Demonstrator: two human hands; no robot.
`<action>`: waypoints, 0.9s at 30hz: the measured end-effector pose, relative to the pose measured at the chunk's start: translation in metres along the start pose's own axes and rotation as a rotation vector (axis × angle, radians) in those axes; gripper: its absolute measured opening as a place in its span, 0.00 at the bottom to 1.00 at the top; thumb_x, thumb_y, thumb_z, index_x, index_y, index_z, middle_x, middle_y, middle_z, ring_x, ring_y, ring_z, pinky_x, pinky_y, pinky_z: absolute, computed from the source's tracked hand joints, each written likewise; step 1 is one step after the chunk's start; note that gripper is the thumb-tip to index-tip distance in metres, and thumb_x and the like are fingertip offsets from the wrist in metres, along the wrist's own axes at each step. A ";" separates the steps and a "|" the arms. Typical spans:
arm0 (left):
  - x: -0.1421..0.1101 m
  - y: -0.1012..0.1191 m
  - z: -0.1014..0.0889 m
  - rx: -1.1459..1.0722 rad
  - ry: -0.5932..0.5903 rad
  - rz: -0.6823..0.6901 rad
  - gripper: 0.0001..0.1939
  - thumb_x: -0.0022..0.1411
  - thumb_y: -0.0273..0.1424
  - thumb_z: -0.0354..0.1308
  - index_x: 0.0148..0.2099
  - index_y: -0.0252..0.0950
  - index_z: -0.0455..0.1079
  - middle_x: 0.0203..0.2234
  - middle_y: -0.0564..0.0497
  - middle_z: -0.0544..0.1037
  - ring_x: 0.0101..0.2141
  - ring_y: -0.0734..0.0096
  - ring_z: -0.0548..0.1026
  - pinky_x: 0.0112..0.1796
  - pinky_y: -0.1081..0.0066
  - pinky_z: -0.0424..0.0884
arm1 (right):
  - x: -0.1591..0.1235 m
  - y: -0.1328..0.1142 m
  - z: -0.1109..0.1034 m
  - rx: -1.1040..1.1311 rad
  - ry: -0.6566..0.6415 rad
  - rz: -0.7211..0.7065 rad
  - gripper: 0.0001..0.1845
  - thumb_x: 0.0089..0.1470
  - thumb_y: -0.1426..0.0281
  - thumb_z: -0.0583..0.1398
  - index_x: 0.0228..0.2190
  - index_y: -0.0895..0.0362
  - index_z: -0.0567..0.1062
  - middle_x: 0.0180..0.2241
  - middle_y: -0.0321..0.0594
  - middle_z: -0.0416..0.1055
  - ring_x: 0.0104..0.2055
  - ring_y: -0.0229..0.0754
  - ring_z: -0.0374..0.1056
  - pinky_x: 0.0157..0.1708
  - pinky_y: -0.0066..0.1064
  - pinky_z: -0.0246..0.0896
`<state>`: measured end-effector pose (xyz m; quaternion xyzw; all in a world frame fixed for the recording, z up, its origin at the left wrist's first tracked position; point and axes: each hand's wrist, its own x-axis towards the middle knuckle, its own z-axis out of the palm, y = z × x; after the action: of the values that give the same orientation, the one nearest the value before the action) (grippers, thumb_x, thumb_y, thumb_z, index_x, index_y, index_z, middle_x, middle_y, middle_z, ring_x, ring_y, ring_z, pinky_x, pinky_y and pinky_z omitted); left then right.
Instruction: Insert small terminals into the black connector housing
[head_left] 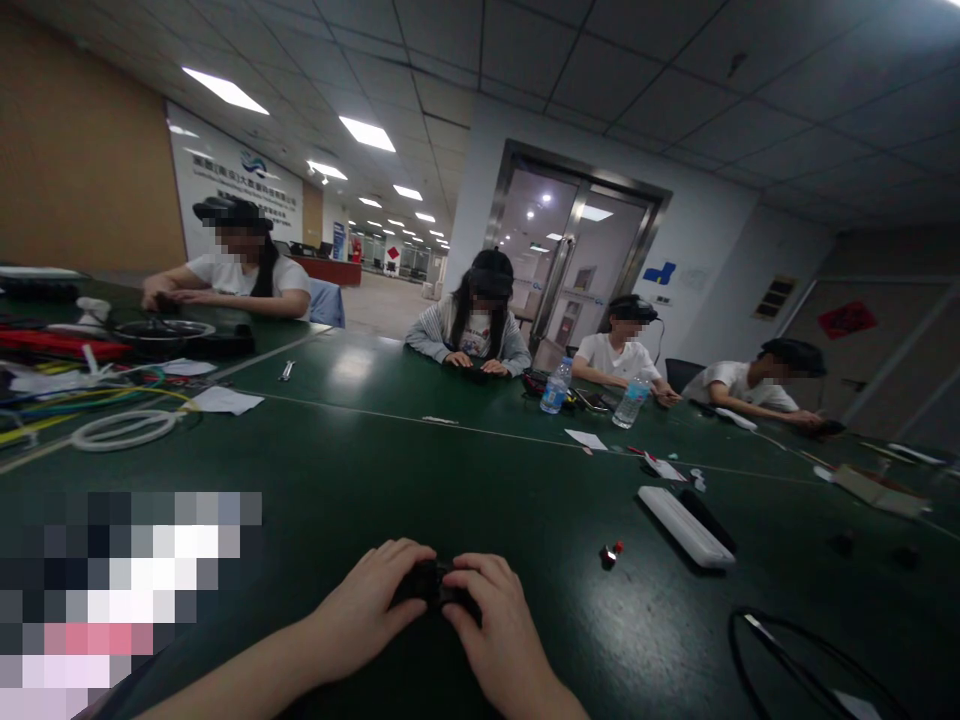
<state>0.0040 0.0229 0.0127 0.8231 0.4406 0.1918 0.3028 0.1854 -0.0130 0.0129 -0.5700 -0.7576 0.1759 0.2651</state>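
Low over the near part of the green table (pixel 330 500), my left hand (pixel 382 595) and my right hand (pixel 491 610) face each other. Between them is a small black object (pixel 433 582), gripped from both sides by fingers and thumbs. Its kind cannot be made out, since it is dark and partly covered by my fingers. The fingers of both hands are curled closed on it. To the right of my right hand lies a small red and silver piece (pixel 610 555).
A white oblong case (pixel 686 528) and a black cable (pixel 739 650) lie at right. Two water bottles (pixel 556 388) stand further back. A coiled clear tube (pixel 124 430), wires and papers (pixel 225 400) cover the left. A small wrench (pixel 286 370) lies beyond. Several people sit around the table.
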 end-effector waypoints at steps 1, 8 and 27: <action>0.000 0.000 0.000 -0.004 -0.005 0.002 0.19 0.54 0.29 0.53 0.50 0.43 0.61 0.45 0.52 0.68 0.45 0.65 0.65 0.46 0.66 0.60 | 0.000 0.000 0.000 -0.003 0.002 -0.003 0.13 0.47 0.75 0.56 0.36 0.49 0.72 0.43 0.36 0.67 0.48 0.43 0.59 0.46 0.36 0.53; 0.000 -0.005 0.003 0.014 0.016 0.013 0.19 0.53 0.29 0.53 0.49 0.43 0.61 0.45 0.52 0.67 0.45 0.65 0.65 0.45 0.66 0.60 | 0.000 -0.001 -0.001 -0.004 -0.009 0.004 0.14 0.46 0.74 0.56 0.36 0.49 0.72 0.44 0.37 0.67 0.49 0.45 0.58 0.47 0.39 0.53; 0.001 -0.008 0.005 0.011 0.026 0.024 0.19 0.54 0.30 0.53 0.50 0.43 0.60 0.45 0.52 0.67 0.45 0.65 0.64 0.46 0.66 0.60 | -0.001 -0.001 0.000 -0.011 0.016 -0.003 0.15 0.44 0.75 0.58 0.36 0.48 0.72 0.44 0.37 0.66 0.49 0.45 0.58 0.47 0.39 0.52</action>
<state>0.0031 0.0257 0.0037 0.8273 0.4357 0.2035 0.2904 0.1851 -0.0145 0.0133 -0.5716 -0.7573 0.1666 0.2683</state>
